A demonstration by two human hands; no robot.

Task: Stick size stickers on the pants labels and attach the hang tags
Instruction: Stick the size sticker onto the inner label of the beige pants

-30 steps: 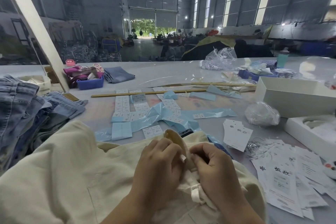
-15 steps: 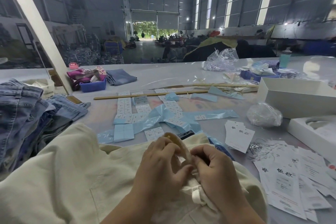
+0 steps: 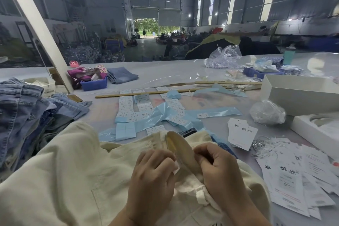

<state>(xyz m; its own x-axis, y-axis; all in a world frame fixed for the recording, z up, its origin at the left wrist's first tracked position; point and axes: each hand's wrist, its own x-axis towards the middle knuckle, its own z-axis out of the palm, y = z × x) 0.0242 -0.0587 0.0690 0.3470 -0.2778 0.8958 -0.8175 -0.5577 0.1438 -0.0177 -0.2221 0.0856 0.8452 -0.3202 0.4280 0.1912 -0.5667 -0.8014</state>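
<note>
Cream pants (image 3: 64, 180) lie across the near edge of the table. A tan oval label (image 3: 181, 148) stands up from their waistband between my hands. My left hand (image 3: 153, 176) is curled at the label's left side and pinches a small white sticker (image 3: 176, 168) at its fingertips. My right hand (image 3: 220, 172) grips the waistband fabric on the label's right side. Sheets of size stickers (image 3: 126, 104) on blue backing lie beyond the pants. White hang tags (image 3: 286, 172) are spread at the right, with a smaller stack (image 3: 241, 134) closer to the pants.
Folded jeans (image 3: 22, 115) are piled at the left. White boxes (image 3: 300, 95) and a crumpled clear bag (image 3: 267, 113) sit at the right. A blue bin (image 3: 94, 84) and wooden sticks (image 3: 146, 92) lie farther back. Silver strings (image 3: 260, 143) lie by the hang tags.
My hands have parted a little around the label, and the white sticker shows again at my left fingertips. The camera has tilted slightly.
</note>
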